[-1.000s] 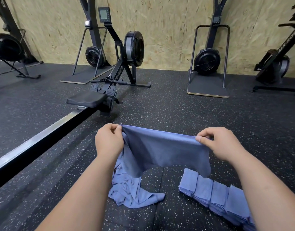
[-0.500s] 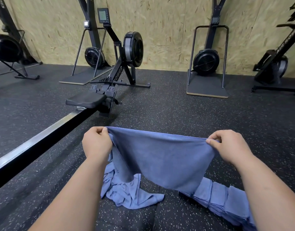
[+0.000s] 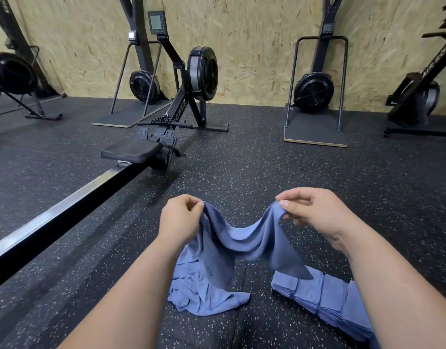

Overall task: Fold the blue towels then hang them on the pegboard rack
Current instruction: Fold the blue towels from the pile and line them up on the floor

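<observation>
While two bare hands hold it up above the floor, a blue towel [image 3: 242, 243] sags in a soft U between them. The left hand [image 3: 180, 217] has its fingers curled round one top corner, thumb and forefinger pinching the cloth. The right hand [image 3: 315, 215] pinches the other corner between thumb and fingertips, its remaining fingers loosely bent. The hands are near each other, so the top edge is slack rather than taut, which suggests the corners are being brought together for a fold. Below the left forearm, a rumpled heap of unfolded towels [image 3: 204, 295] lies on the dark speckled rubber floor [image 3: 267, 172]. Below the right forearm, a row of folded towels [image 3: 325, 295] lies overlapping, probably set aside there until hanging. The held towel's lower edge hangs close to both piles; whether it touches them is unclear. A black rowing machine [image 3: 186, 96] stands beyond, before a chipboard wall [image 3: 254, 46]. No pegboard rack is in view.
</observation>
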